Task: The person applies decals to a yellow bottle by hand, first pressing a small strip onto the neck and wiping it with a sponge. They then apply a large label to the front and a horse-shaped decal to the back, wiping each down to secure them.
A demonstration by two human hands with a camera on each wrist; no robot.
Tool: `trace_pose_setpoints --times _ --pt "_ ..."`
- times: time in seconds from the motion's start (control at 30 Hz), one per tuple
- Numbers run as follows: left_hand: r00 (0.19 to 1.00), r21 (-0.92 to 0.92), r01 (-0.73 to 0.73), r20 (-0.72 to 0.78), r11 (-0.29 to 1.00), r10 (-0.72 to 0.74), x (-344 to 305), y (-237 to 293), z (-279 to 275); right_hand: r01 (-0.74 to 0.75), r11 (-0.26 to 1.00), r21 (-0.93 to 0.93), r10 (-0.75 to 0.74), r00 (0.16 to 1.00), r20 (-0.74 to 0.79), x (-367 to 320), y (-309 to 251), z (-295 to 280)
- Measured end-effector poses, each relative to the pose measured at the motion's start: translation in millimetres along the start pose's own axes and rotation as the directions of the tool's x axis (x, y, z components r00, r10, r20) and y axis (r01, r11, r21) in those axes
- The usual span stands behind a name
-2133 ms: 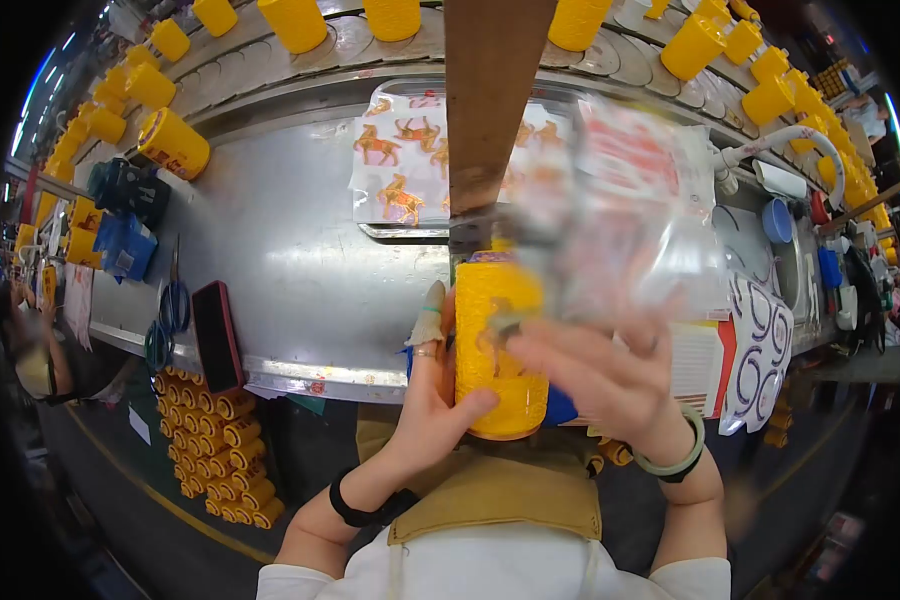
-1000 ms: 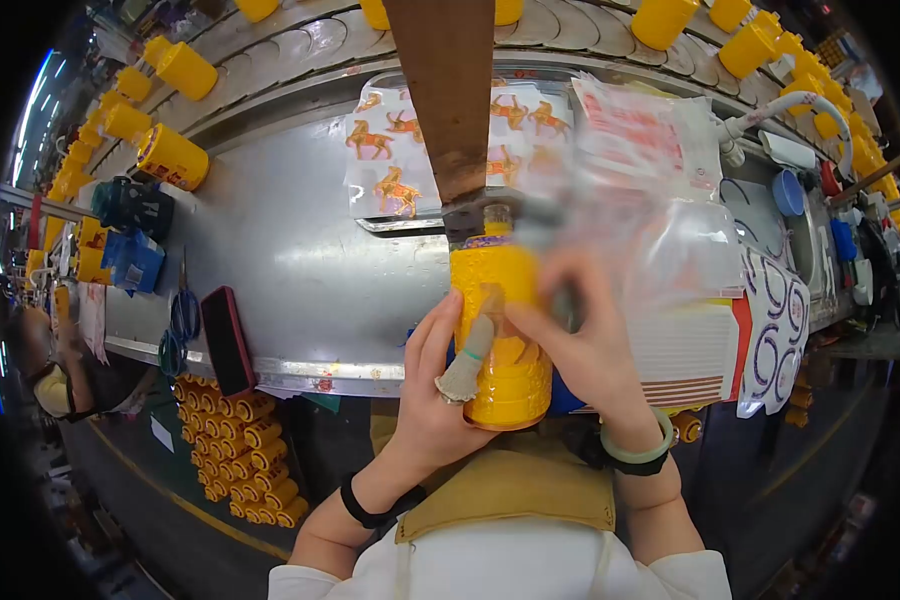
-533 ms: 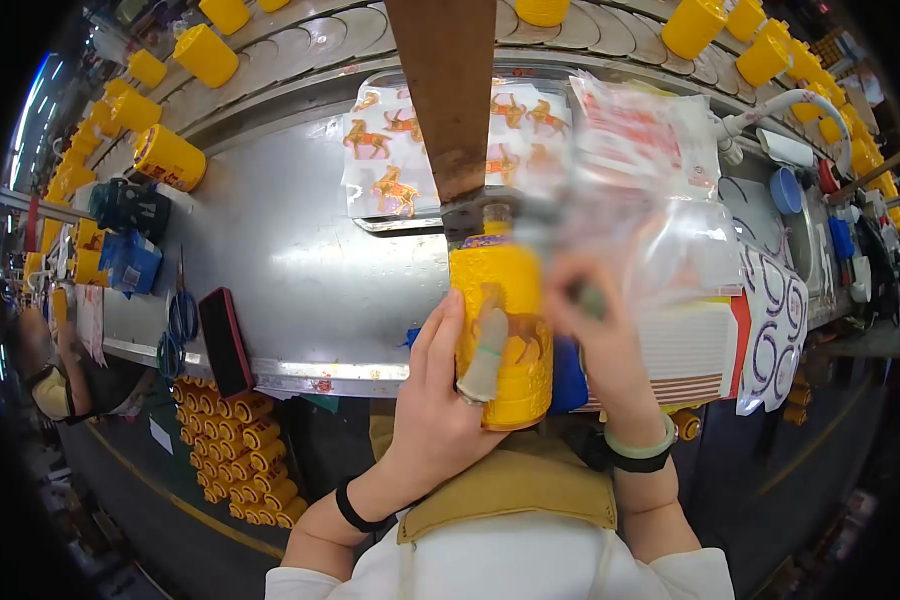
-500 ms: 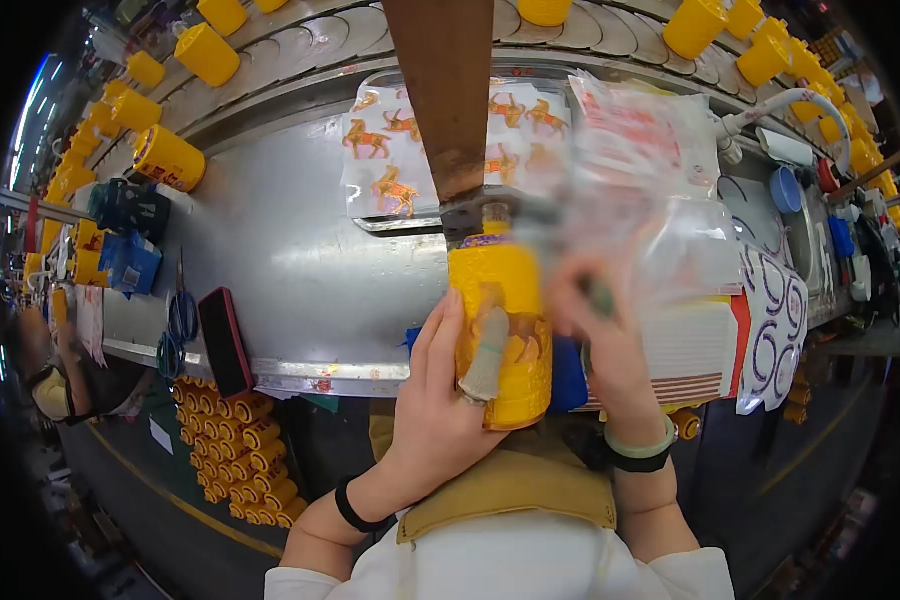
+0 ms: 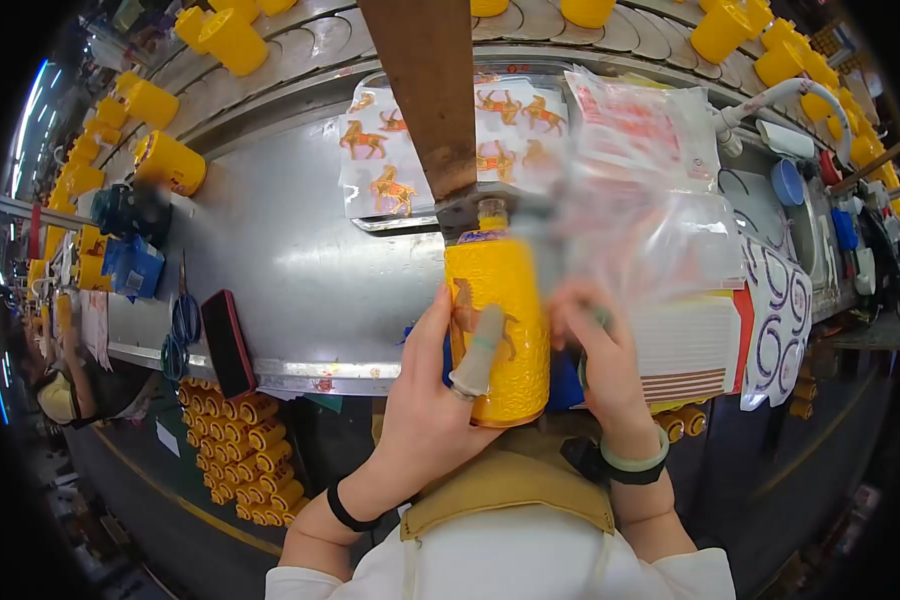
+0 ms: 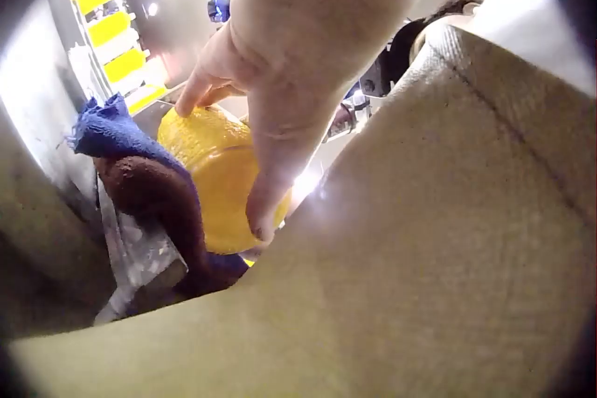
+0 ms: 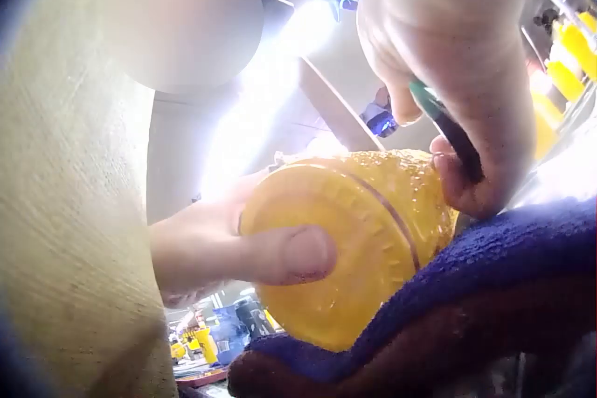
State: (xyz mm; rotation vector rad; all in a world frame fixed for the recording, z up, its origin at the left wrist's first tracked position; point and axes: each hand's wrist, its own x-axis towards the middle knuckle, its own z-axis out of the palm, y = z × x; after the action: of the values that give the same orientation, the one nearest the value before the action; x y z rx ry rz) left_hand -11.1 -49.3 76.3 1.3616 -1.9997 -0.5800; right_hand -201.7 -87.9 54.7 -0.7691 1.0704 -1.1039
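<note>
A yellow textured bottle (image 5: 518,350) stands tilted in front of the body, its neck near a brown post. The left hand (image 5: 428,415) grips it from the left, with a cloth-covered finger lying over a brown-gold horse picture (image 5: 464,305). In the right wrist view the left thumb presses the round base (image 7: 280,309). The right hand (image 5: 610,365) is at the bottle's right side, slightly blurred. Its curled fingers pinch a dark, green-edged strip (image 7: 454,141) against the bottle in the right wrist view. Blue cloth (image 7: 504,249) lies under the bottle.
The brown post (image 5: 425,90) rises beyond the bottle, before a tray of horse-picture sheets (image 5: 380,170). Plastic bags (image 5: 660,150) and striped sheets (image 5: 680,345) lie right; a phone (image 5: 229,345) and scissors (image 5: 182,320) left. Yellow bottles line the far conveyor (image 5: 320,40).
The horse picture has shifted left across the front of the bottle as the bottle turned. My right hand has come down and in against the bottle's right side. My left hand still grips it.
</note>
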Motion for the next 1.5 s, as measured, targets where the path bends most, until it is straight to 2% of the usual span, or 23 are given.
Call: trace_pose_setpoints --times 0.17,0.23,0.3,0.33,0.4,0.47,0.53,0.57,0.6,0.63,0.73,0.77,0.8,0.87,0.93,0.97,1.2,1.23,1.33,1.37,1.4,1.47,1.5 --pt "0.999 0.261 -0.029 0.026 0.965 0.023 2.4 10.2 7.7 0.007 0.999 -0.032 -0.007 1.000 -0.013 -2.6 3.0 -0.8" --pt "0.999 0.290 -0.039 0.023 0.956 0.034 1.6 9.7 11.1 0.017 0.999 -0.050 -0.017 1.000 0.002 -2.5 -0.6 -0.4" --pt "0.999 0.321 -0.053 0.019 0.945 0.049 0.9 6.0 11.4 -0.041 0.989 0.146 0.039 0.999 0.014 -1.5 -10.2 2.6" --pt "0.998 0.220 -0.041 -0.035 0.975 0.050 0.5 2.8 10.4 -0.038 0.989 0.145 0.035 0.999 0.020 0.5 -11.8 1.5" --pt "0.995 0.119 -0.037 -0.093 0.992 0.049 -2.7 -5.7 14.9 0.146 0.981 -0.124 -0.154 0.986 -0.056 5.1 -14.2 -0.6" --pt "0.978 -0.408 0.082 -0.141 0.909 -0.151 -12.0 -17.7 28.5 0.185 0.972 -0.148 -0.193 0.980 -0.046 -1.1 -21.5 5.1" --pt "0.969 -0.632 0.156 -0.049 0.759 -0.240 -17.6 -21.7 40.5 0.271 0.931 -0.243 -0.274 0.962 0.024 3.2 -24.7 16.8" --pt "0.953 -0.626 0.196 -0.060 0.755 -0.297 -9.1 -32.6 28.4 0.285 0.938 -0.197 -0.275 0.958 0.075 19.1 -34.3 35.0" --pt "0.979 -0.413 0.197 0.030 0.889 -0.203 -30.4 -46.0 48.9 0.281 0.891 -0.357 -0.272 0.959 0.077 -5.8 -26.3 26.9" --pt "0.989 -0.350 0.064 -0.105 0.935 -0.107 -22.5 -35.1 34.5 0.232 0.832 -0.503 -0.255 0.967 0.023 -9.3 -25.1 27.6" --pt "0.996 -0.271 0.043 0.084 0.962 -0.020 -17.2 -37.2 -0.2 0.337 0.655 -0.677 -0.521 0.850 -0.081 3.8 -15.9 1.7" --pt "0.998 -0.253 0.049 0.062 0.966 -0.035 -11.8 -32.2 -10.7 0.281 0.556 -0.782 -0.567 0.816 -0.110 4.3 -24.1 -5.9" --pt "0.999 -0.312 0.026 0.040 0.950 -0.014 -6.1 -31.0 -19.7 0.345 0.672 -0.655 -0.564 0.812 -0.150 12.6 -12.7 -26.0" --pt "1.000 -0.367 0.009 0.019 0.930 -0.002 7.6 -23.9 -31.1 0.357 0.759 -0.544 -0.485 0.868 -0.107 7.4 -19.7 -31.1" --pt "0.987 -0.600 -0.075 -0.156 0.796 -0.025 26.0 -11.1 -40.4 0.345 0.763 -0.547 -0.461 0.883 -0.086 -2.1 -22.4 -25.3" --pt "0.976 -0.428 -0.167 -0.199 0.888 0.088 35.4 -4.3 -54.6 0.338 0.763 -0.551 -0.446 0.892 -0.070 -5.9 -22.4 -21.9" --pt "0.958 -0.498 -0.211 -0.274 0.841 0.078 50.3 15.3 -44.2 0.416 0.764 -0.493 -0.490 0.871 -0.023 -15.1 -35.6 5.0" --pt "0.971 -0.565 -0.150 -0.241 0.811 0.011 45.8 12.4 -39.6 0.402 0.769 -0.497 -0.448 0.893 0.028 -17.0 -40.0 8.2" --pt "0.979 -0.622 -0.098 -0.200 0.777 -0.037 25.9 -11.1 -18.3 0.435 0.622 -0.651 -0.454 0.878 0.152 -10.8 -52.2 22.8" --pt "0.986 -0.570 -0.076 -0.167 0.818 -0.025 17.1 -15.2 -18.4 0.435 0.528 -0.730 -0.416 0.881 0.224 -5.1 -58.0 27.1" --pt "0.991 -0.516 -0.055 -0.132 0.855 -0.016 8.7 -19.7 -14.5 0.433 0.528 -0.731 -0.415 0.882 0.222 2.8 -63.4 27.3" --pt "0.994 -0.536 -0.022 -0.099 0.844 -0.037 -10.5 -29.5 6.0 0.567 0.159 -0.808 -0.660 0.670 0.340 19.0 -74.1 23.1" --pt "0.997 -0.489 0.018 -0.061 0.872 -0.055 -18.2 -30.5 12.5 0.559 0.204 -0.803 -0.662 0.684 0.308 16.7 -80.9 28.9"
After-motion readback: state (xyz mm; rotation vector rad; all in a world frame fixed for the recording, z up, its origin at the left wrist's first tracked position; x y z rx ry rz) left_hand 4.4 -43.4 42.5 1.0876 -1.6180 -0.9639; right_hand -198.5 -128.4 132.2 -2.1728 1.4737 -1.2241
